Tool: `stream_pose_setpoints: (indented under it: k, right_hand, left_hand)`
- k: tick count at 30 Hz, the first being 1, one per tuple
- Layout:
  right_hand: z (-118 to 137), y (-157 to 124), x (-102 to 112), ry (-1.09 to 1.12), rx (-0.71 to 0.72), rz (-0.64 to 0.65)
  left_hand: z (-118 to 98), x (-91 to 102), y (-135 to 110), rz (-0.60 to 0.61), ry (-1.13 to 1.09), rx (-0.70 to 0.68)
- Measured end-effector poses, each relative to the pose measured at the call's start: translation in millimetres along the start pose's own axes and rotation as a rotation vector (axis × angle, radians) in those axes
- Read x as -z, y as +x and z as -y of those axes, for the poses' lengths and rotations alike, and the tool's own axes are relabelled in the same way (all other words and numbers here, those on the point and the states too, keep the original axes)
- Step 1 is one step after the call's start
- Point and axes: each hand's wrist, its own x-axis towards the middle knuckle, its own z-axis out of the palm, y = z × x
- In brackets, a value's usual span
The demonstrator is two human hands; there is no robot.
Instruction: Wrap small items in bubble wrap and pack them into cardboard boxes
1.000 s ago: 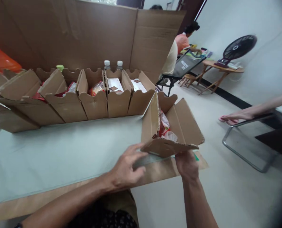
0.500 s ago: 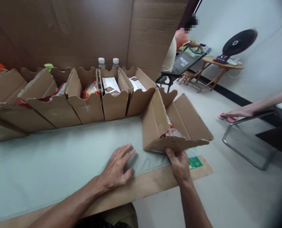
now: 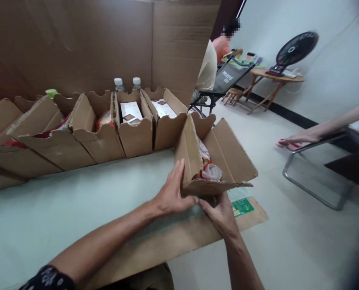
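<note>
An open cardboard box (image 3: 218,189) stands at the right end of the table, slightly tilted, with its flap spread out to the right. Inside it lies a red and clear plastic packet (image 3: 211,171). My left hand (image 3: 175,191) presses its fingers along the box's left side, thumb across the lower front. Under the front edge, my right hand (image 3: 223,213) grips the box from below, its fingers partly hidden. The two thumbs nearly meet. Left of this box runs a row of similar boxes (image 3: 135,141), some with white cartons (image 3: 131,112) or red packets in them.
A tall cardboard panel (image 3: 91,44) rises behind the row, with two white-capped bottles (image 3: 119,83) before it. The table has a pale green cover (image 3: 76,209). Beyond the right edge are a folding chair (image 3: 227,78), a fan (image 3: 294,50), a person and another person's feet.
My left hand has moved right from above the table cover onto the box's left side. The box's front has lifted and tipped a little, and my right hand has slid farther beneath it.
</note>
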Motion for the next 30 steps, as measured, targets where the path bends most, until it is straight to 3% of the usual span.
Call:
stream_pose_setpoints:
  k: [4, 7, 10, 14, 16, 18, 22, 30]
  right_hand:
    - [-8, -3, 18, -0.001, -0.054, -0.095]
    - [-13, 18, 34, -0.004, -0.061, -0.099]
    - [-16, 65, 42, 0.055, -0.039, -0.044]
    - [-18, 132, 43, 0.199, -0.019, 0.102]
    - [-19, 158, 39, 0.243, -0.038, 0.198]
    - [-19, 177, 31, 0.262, -0.061, 0.277]
    - [-17, 207, 10, 0.265, -0.061, 0.347]
    - [-16, 245, -22, 0.267, -0.043, 0.465]
  left_hand:
    - [9, -44.3, 3, 0.09, -0.01, -0.028]
    - [9, -47.4, 19, 0.171, 0.016, -0.045]
    - [-1, -19.5, 47, 0.08, 0.216, -0.106]
    - [-26, 51.2, 90, -0.273, 0.684, -0.312]
    - [-35, 85.4, 113, -0.351, 0.828, -0.296]
    - [-39, 108.9, 132, -0.331, 0.953, -0.196]
    - [-43, 120.7, 145, -0.231, 1.167, -0.066]
    - [-56, 116.7, 104, -0.131, 1.318, -0.126]
